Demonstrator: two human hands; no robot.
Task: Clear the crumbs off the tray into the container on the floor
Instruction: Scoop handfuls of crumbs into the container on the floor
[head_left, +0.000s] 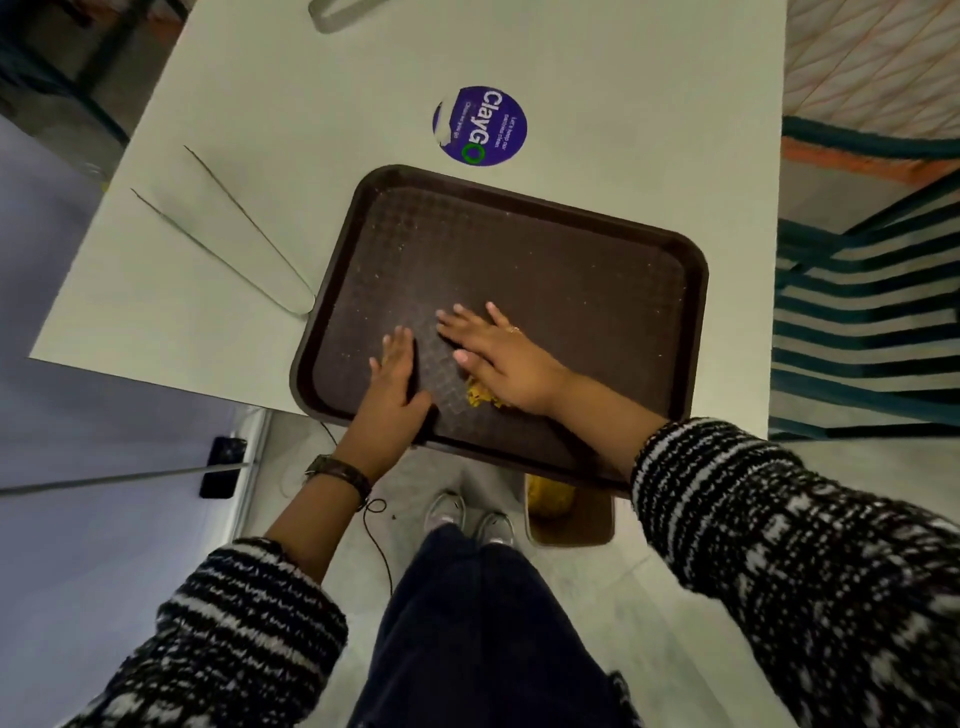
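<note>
A dark brown tray (545, 249) lies on the white table, its near edge hanging over the table's front. Both my hands rest flat on its near left part. My left hand (395, 384) stands on its side with fingers together. My right hand (498, 353) lies palm down with fingers spread, and a small heap of yellow crumbs (480, 395) shows at its heel. Fine specks dot the rest of the tray. On the floor below the tray's near edge stands a brown container (571, 525) with yellow crumbs inside, partly hidden by the tray.
The white table (208, 249) carries long metal tongs (234, 244) left of the tray and a round purple sticker (480, 127) behind it. A teal slatted chair (862, 322) stands at the right. My shoes (467, 514) and a thin cable (382, 551) are on the floor.
</note>
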